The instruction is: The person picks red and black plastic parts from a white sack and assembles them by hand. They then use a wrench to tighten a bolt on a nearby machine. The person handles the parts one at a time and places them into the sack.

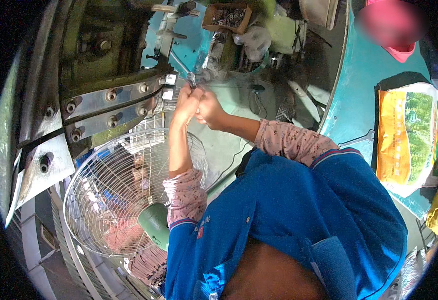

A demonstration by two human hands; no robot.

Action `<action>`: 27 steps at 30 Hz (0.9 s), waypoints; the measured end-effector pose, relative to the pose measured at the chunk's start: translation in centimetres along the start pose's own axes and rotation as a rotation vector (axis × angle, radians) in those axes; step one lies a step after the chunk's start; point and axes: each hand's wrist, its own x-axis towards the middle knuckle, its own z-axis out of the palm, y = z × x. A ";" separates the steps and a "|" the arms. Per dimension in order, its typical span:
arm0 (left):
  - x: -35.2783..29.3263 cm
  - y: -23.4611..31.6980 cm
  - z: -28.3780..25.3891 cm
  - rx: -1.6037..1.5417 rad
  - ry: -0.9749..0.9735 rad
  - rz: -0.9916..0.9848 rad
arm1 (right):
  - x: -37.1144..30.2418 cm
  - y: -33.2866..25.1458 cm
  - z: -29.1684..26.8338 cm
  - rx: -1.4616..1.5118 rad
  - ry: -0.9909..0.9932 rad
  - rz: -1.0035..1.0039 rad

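Note:
My left hand point(184, 105) and my right hand point(209, 109) are closed together in front of me, at the end of the machine's clamping bars. From the top of the two fists sticks out the bright metal end of a wrench point(191, 77). My fingers hide most of its handle. Just left of the wrench end are the shiny block ends point(169, 86) of two steel bars point(111, 102) fixed with several bolts. A threaded rod point(157, 46) stands above them.
A wire-caged fan point(124, 195) stands close by my left forearm. At the right, a teal table point(346, 107) carries another wrench point(357, 140) and an orange, white and green sack point(409, 137). A cardboard box point(227, 16) of small metal parts lies at the back, beside a clear plastic bag point(253, 42).

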 end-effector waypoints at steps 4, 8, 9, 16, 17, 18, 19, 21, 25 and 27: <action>0.4 0.2 -0.8 0.102 -0.070 0.044 | 0.2 1.1 0.8 0.038 0.063 -0.061; -0.3 1.2 -0.9 0.226 -0.025 0.060 | 1.0 2.3 0.4 0.098 0.053 -0.105; -0.4 1.8 -0.9 0.280 -0.017 0.065 | 1.3 2.5 0.3 0.115 0.057 -0.114; 0.9 2.3 -2.1 0.458 -0.194 0.083 | 2.0 3.3 2.3 0.179 0.182 -0.246; 1.2 2.1 -2.3 0.524 -0.159 0.060 | 1.9 3.4 2.3 0.197 0.189 -0.206; 0.7 1.6 -2.1 0.463 -0.144 0.042 | 1.7 3.5 2.2 0.215 0.196 -0.167; 0.3 1.6 -1.9 0.402 -0.123 0.031 | 1.8 3.2 2.4 0.229 0.196 -0.132; -0.4 1.7 -1.5 0.298 -0.054 0.038 | 1.7 2.8 2.7 0.202 0.199 -0.128; 0.3 -1.2 -1.3 -0.052 0.042 0.108 | 1.3 2.4 2.1 0.122 0.143 -0.080; 0.1 -0.7 -0.5 -0.172 0.042 0.039 | 1.6 2.5 1.1 0.080 0.059 -0.063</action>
